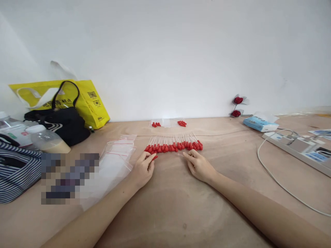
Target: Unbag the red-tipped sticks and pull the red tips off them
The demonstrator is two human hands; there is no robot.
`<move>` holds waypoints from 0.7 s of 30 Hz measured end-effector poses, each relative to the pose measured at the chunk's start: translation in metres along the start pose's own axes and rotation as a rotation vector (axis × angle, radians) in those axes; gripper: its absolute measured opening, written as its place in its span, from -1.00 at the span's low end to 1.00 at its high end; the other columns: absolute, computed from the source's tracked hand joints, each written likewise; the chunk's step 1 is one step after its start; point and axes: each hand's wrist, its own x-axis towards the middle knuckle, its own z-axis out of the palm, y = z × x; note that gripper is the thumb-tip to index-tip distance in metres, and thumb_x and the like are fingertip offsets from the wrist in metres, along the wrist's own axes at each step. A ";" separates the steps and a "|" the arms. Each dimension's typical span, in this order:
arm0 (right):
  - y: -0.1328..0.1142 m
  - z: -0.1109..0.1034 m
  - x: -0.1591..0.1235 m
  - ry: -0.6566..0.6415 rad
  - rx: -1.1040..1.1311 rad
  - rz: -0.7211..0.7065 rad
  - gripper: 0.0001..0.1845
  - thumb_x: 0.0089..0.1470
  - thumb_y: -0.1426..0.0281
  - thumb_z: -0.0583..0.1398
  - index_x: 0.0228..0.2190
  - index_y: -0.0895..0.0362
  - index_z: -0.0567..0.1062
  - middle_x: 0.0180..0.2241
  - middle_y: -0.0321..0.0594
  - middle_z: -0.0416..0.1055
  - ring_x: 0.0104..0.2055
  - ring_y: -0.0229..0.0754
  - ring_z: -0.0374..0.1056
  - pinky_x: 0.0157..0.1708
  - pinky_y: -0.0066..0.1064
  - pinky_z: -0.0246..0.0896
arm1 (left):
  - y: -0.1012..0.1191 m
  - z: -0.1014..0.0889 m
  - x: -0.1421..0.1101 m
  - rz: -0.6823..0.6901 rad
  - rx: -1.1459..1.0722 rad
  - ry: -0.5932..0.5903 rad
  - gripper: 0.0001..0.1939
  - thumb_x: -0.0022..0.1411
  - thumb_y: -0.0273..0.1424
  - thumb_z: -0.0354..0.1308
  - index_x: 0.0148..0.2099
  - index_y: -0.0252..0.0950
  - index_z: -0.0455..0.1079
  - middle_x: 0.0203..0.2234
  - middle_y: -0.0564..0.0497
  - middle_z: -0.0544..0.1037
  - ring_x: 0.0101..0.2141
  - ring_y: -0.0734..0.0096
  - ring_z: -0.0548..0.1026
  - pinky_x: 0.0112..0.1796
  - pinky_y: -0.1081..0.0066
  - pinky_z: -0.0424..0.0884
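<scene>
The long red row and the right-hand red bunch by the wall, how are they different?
The red row is long, but the red bunch is short. The row lies farther from the wall; the bunch lies close to it. The row has many red pieces, while the bunch has far fewer. Both are bright red and rest in front of the wall.

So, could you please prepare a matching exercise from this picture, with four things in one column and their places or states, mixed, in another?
Things:
1. left hand
2. red-tipped sticks
3. yellow bag
4. blue tissue pack

Places or states:
A. near the white power strip
B. lying side by side in a row, red ends toward the person
C. standing behind a black bag
D. pinching a small red piece

Right pairs: 1-D, 2-B, 3-C, 4-A
</scene>
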 end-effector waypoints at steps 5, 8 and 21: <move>-0.003 0.001 -0.002 -0.030 0.050 0.130 -0.72 -0.01 0.60 -0.06 -0.28 0.19 0.34 -0.36 -0.15 0.26 -0.36 -0.22 0.25 -0.35 -0.39 0.25 | 0.001 -0.010 -0.002 -0.176 -0.028 -0.107 -0.85 0.06 -0.43 -0.02 -0.25 -0.28 0.24 -0.49 0.08 0.35 -0.56 0.52 0.34 -0.47 0.47 0.34; -0.003 0.005 0.000 0.010 0.056 0.180 -0.77 -0.05 0.62 -0.05 -0.36 0.18 0.31 -0.35 -0.13 0.26 -0.36 -0.21 0.25 -0.35 -0.38 0.26 | 0.001 -0.010 -0.001 -0.239 -0.065 -0.148 -0.92 0.05 -0.38 0.01 -0.37 -0.26 0.18 -0.53 0.12 0.34 -0.57 0.54 0.32 -0.50 0.49 0.32; -0.020 0.006 0.008 0.037 0.125 0.063 -0.91 0.01 0.39 0.10 -0.44 0.16 0.35 -0.37 -0.16 0.26 -0.37 -0.24 0.26 -0.38 -0.43 0.25 | 0.003 -0.010 0.001 -0.356 -0.217 -0.152 -0.81 -0.04 -0.33 0.11 -0.39 -0.27 0.18 -0.55 0.13 0.34 -0.59 0.57 0.32 -0.54 0.51 0.32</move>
